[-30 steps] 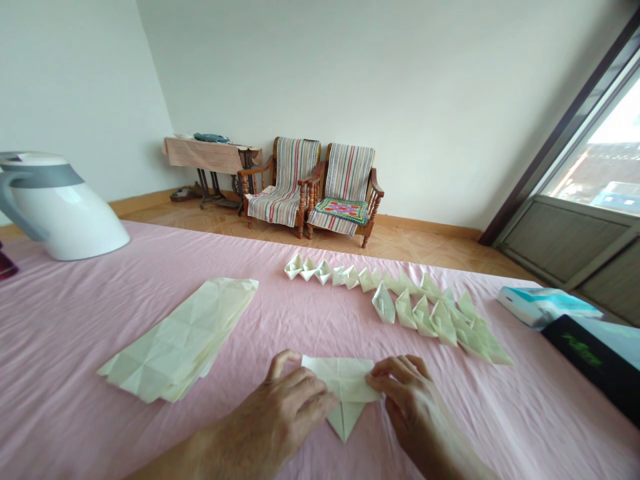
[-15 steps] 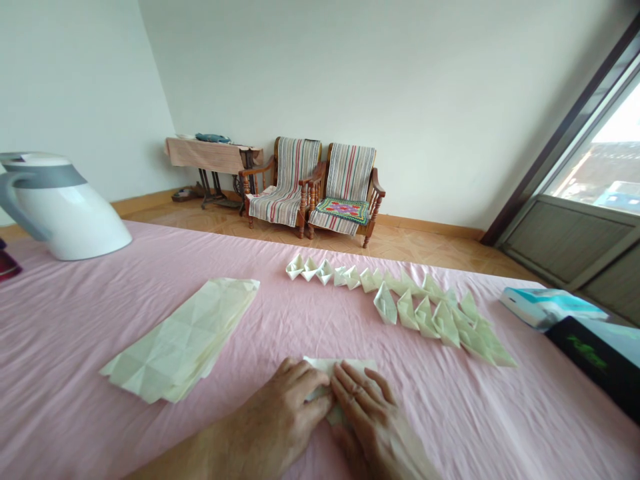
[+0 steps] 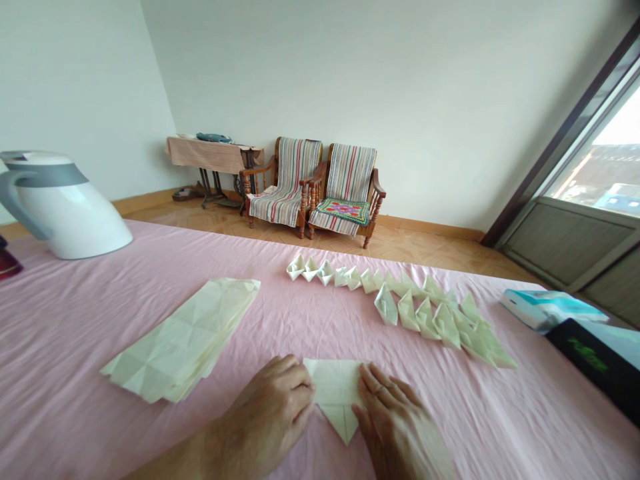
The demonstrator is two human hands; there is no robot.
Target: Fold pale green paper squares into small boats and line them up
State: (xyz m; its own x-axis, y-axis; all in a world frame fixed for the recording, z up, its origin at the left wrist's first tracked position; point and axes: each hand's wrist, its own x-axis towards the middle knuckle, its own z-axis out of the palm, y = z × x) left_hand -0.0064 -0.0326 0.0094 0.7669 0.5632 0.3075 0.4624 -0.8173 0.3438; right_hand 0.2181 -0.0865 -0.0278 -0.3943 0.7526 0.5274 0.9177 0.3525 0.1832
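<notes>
A folded sheet of pale paper [image 3: 336, 387] lies flat in front of me, its pointed end toward me and its straight edge away. My left hand [image 3: 273, 417] is at its left edge, fingers curled in and closed on the corner; the fingertips are partly hidden. On the right edge lies my right hand [image 3: 395, 410], open, its fingers stretched out flat. Left of my hands is a stack of creased paper sheets [image 3: 183, 340]. Folded paper pieces [image 3: 425, 317] with pointed tips stand in two rows beyond my right hand.
A pink cloth [image 3: 280, 313] covers the table. At the left stands a white and grey jug [image 3: 90, 217]. A blue and white pack [image 3: 553, 308] and a black box [image 3: 590, 363] sit at the right. Two wooden armchairs [image 3: 285, 177] stand by the wall.
My hands have moved apart from the middle of the paper, the left one leftward and the right one rightward. The paper's middle and lower point now show.
</notes>
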